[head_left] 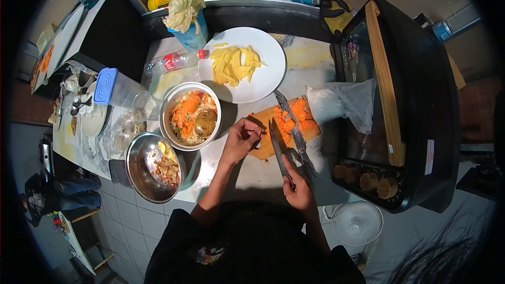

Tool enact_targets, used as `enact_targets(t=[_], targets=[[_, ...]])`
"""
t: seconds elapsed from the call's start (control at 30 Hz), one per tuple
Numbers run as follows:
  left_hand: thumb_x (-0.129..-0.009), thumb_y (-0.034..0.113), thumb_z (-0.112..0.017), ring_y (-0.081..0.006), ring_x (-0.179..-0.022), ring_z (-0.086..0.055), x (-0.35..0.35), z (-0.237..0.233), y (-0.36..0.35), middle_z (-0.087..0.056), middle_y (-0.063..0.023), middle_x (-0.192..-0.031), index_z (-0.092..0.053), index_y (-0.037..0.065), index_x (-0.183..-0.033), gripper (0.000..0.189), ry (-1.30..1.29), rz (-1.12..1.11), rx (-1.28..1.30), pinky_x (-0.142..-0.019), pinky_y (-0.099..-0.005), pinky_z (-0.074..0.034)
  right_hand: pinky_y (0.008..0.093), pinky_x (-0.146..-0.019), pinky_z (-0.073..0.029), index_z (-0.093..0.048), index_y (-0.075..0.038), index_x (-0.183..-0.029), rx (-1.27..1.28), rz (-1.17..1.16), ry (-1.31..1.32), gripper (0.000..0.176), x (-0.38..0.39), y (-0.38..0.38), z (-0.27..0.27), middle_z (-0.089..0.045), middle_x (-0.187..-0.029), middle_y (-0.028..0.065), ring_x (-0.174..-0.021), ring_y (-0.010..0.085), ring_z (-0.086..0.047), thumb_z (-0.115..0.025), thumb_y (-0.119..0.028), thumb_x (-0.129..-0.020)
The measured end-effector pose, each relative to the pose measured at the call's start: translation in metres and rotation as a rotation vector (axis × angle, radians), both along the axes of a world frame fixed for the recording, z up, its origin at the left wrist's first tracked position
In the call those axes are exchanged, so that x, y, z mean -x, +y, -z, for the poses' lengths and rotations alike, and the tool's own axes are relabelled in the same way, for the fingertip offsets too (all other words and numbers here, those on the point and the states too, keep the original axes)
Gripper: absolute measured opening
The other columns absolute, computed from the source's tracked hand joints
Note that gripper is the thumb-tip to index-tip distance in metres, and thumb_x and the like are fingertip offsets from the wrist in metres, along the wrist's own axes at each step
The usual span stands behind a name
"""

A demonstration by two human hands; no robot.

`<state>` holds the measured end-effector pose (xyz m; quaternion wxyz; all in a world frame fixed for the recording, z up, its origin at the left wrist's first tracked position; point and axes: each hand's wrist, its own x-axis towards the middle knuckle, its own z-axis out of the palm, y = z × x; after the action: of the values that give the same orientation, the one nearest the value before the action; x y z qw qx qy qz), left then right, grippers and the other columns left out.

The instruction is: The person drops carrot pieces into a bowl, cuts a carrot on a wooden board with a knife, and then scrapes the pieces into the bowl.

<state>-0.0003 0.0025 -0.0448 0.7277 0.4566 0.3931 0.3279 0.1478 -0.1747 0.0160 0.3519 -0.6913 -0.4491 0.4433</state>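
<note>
My right hand (pixel 299 190) is wrapped round the handle of a kitchen knife (pixel 278 150), its blade pointing away over the wooden cutting board (pixel 271 117). At the board's left end my left hand (pixel 241 141) is closed in a pinch; what its fingers hold, if anything, I cannot make out. Chopped carrot (pixel 299 113) lies in a pile on the right part of the board. A second knife (pixel 295 135) rests across the board beside the carrot, its handle toward me.
Beyond the board is a white plate (pixel 273 68) of yellow strips. Leftward stand a white bowl (pixel 164 118) with shredded vegetables and a steel bowl (pixel 138 179) with peelings. A plastic bag (pixel 342 102) and a black oven (pixel 421 110) are at right. Behind lies a bottle (pixel 171 63).
</note>
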Motion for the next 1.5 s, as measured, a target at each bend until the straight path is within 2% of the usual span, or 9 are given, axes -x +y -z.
enact_targets(t=[0.5,0.57,0.8,0.87,0.9,0.97,1.0,1.07,1.5], targets=[[-0.099,0.004,-0.060,-0.0125,-0.093,-0.066,-0.002,-0.008,-0.002,-0.070,-0.0077,-0.105,-0.063,-0.007,-0.121,0.025,-0.013,0.128,0.143,-0.087,-0.0245,-0.053,0.0220,-0.057,-0.040,-0.037,-0.016,-0.155,-0.029,0.005,0.034,0.064,0.003,-0.002,0.004,-0.047,-0.071,-0.0020,-0.060,0.0050,-0.045,-0.049,0.004,-0.096],[-0.099,0.005,-0.060,-0.0127,-0.093,-0.066,-0.002,-0.007,-0.003,-0.070,-0.0078,-0.104,-0.064,-0.007,-0.121,0.025,-0.015,0.117,0.149,-0.087,-0.0244,-0.053,0.0313,-0.084,-0.051,-0.040,-0.022,-0.152,0.064,0.019,0.087,0.061,0.003,-0.002,0.000,-0.057,-0.137,0.0206,-0.108,0.0287,-0.069,-0.052,-0.003,-0.095],[-0.097,0.010,-0.065,-0.0099,-0.091,-0.065,-0.003,0.000,-0.005,-0.072,-0.0055,-0.097,-0.068,-0.005,-0.114,0.023,-0.014,0.081,0.078,-0.082,-0.0223,-0.052,0.0312,-0.081,-0.052,-0.040,-0.022,-0.152,0.082,0.004,0.073,0.062,0.002,-0.003,0.001,-0.056,-0.138,0.0203,-0.107,0.0284,-0.069,-0.052,-0.002,-0.095],[-0.097,0.010,-0.066,-0.0095,-0.090,-0.065,-0.003,0.000,-0.005,-0.072,-0.0053,-0.096,-0.068,-0.005,-0.113,0.022,-0.009,0.077,0.078,-0.081,-0.0220,-0.052,0.0206,-0.057,-0.040,-0.036,-0.015,-0.155,-0.078,-0.004,0.098,0.064,0.003,-0.003,0.007,-0.047,-0.073,-0.0027,-0.060,0.0043,-0.044,-0.046,0.006,-0.096],[-0.097,0.011,-0.066,-0.0094,-0.090,-0.065,-0.003,0.000,-0.006,-0.072,-0.0054,-0.097,-0.068,-0.005,-0.113,0.022,-0.003,0.083,0.072,-0.081,-0.0222,-0.052,0.0206,-0.057,-0.040,-0.036,-0.015,-0.155,-0.078,-0.003,0.097,0.064,0.003,-0.005,0.006,-0.047,-0.073,-0.0027,-0.060,0.0043,-0.044,-0.046,0.006,-0.096],[-0.098,0.011,-0.066,-0.0093,-0.089,-0.065,-0.004,-0.001,-0.005,-0.072,-0.0055,-0.097,-0.068,-0.005,-0.113,0.022,0.002,0.089,0.064,-0.082,-0.0224,-0.052,0.0311,-0.081,-0.052,-0.040,-0.022,-0.152,0.050,0.012,0.067,0.062,0.002,-0.003,-0.001,-0.056,-0.139,0.0204,-0.106,0.0300,-0.069,-0.052,-0.001,-0.095],[-0.098,0.010,-0.065,-0.0092,-0.089,-0.065,-0.005,-0.001,-0.006,-0.072,-0.0055,-0.097,-0.068,-0.005,-0.113,0.022,-0.010,0.085,0.054,-0.082,-0.0226,-0.052,0.0311,-0.081,-0.052,-0.040,-0.022,-0.152,0.049,0.013,0.068,0.062,0.002,-0.003,0.000,-0.056,-0.139,0.0204,-0.106,0.0300,-0.069,-0.052,-0.001,-0.095],[-0.098,0.010,-0.065,-0.0091,-0.088,-0.065,-0.006,-0.002,-0.006,-0.072,-0.0055,-0.097,-0.068,-0.005,-0.113,0.022,-0.021,0.081,0.046,-0.082,-0.0227,-0.052,0.0213,-0.057,-0.040,-0.036,-0.014,-0.155,-0.041,-0.003,0.068,0.064,0.002,-0.004,0.004,-0.050,-0.075,-0.0010,-0.060,0.0049,-0.045,-0.046,0.007,-0.095],[-0.092,-0.002,-0.063,-0.0112,-0.080,-0.066,-0.004,-0.001,-0.005,-0.070,-0.0059,-0.085,-0.067,-0.009,-0.101,0.012,0.324,0.103,-0.225,-0.074,-0.0254,-0.053,0.0242,-0.057,-0.041,-0.038,-0.015,-0.154,-0.179,0.033,-0.029,0.064,0.002,-0.005,0.014,-0.052,-0.072,0.0027,-0.059,0.0084,-0.043,-0.049,0.005,-0.094]])
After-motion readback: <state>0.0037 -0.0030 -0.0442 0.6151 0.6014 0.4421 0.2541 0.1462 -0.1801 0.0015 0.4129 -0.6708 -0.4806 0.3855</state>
